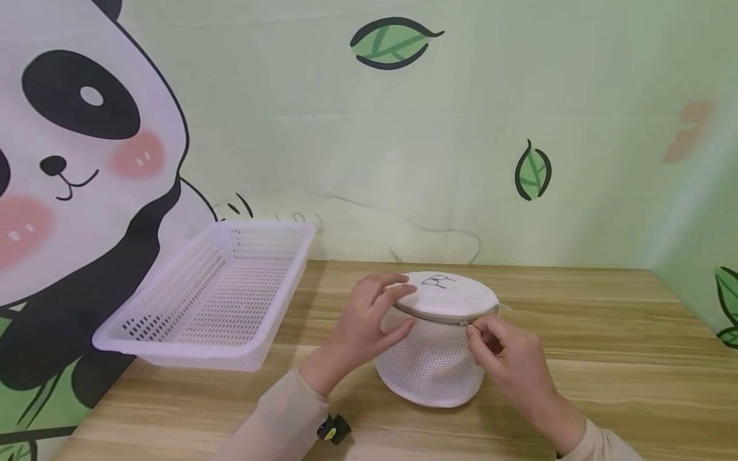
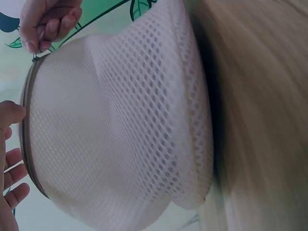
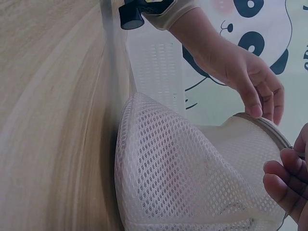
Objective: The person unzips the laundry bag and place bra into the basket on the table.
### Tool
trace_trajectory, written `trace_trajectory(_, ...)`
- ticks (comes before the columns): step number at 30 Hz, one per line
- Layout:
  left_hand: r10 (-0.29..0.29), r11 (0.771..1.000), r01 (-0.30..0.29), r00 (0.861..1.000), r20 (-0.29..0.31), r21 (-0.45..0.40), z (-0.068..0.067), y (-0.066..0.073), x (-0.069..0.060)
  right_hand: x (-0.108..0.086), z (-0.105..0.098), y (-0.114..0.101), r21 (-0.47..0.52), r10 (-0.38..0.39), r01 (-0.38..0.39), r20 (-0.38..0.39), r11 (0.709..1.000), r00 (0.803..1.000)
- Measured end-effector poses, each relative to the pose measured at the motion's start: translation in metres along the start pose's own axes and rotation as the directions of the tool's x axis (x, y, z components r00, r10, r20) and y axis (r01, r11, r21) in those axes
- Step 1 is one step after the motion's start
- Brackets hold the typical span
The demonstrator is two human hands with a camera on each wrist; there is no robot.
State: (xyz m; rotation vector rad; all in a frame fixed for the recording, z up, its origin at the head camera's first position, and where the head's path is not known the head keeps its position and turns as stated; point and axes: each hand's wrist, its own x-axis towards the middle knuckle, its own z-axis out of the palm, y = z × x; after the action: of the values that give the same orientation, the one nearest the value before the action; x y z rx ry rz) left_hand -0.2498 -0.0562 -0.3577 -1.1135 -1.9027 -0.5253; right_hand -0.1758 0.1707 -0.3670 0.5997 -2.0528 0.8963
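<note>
A white mesh laundry bag stands upright on the wooden table, its round lid on top bearing a small dark line drawing. A zipper runs around the lid's rim. At the rim's front right, my right hand pinches the zipper pull between thumb and finger. My left hand is at the bag's left side, fingers spread and lightly bent, fingertips at the lid's edge. In the left wrist view the mesh wall sags with a soft fold. Whatever the bag contains cannot be made out.
To the left on the table sits a white plastic basket with slotted walls; no contents show. Behind rises a pale green backdrop with a panda and leaves. A black wrist device is at the left sleeve.
</note>
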Motion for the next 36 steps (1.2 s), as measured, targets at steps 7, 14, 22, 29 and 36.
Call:
trace_trajectory(7,0.047,0.999,-0.047,0.998,-0.038,0.008,-0.002,0.01,0.005,0.0,0.0,-0.001,-0.004,-0.008,0.008,0.001,1.0,1.0)
trace_trajectory(14,0.08,0.997,-0.08,0.996,-0.05,0.006,-0.003,0.022,0.008,0.0,0.001,-0.001,-0.005,-0.032,0.032,-0.008,0.999,0.999)
trace_trajectory(22,0.12,0.993,-0.119,0.991,-0.062,0.014,0.002,0.031,0.008,-0.001,0.001,-0.003,0.001,-0.04,0.04,0.003,0.999,0.999)
trace_trajectory(29,0.136,0.991,-0.135,0.988,-0.07,0.015,0.008,0.034,0.005,-0.002,0.003,-0.007,0.012,-0.044,0.044,0.012,0.999,0.999)
trace_trajectory(36,0.134,0.991,-0.133,0.989,-0.064,0.016,0.011,0.035,0.003,-0.004,0.005,-0.01,0.014,-0.044,0.044,0.018,0.999,0.999)
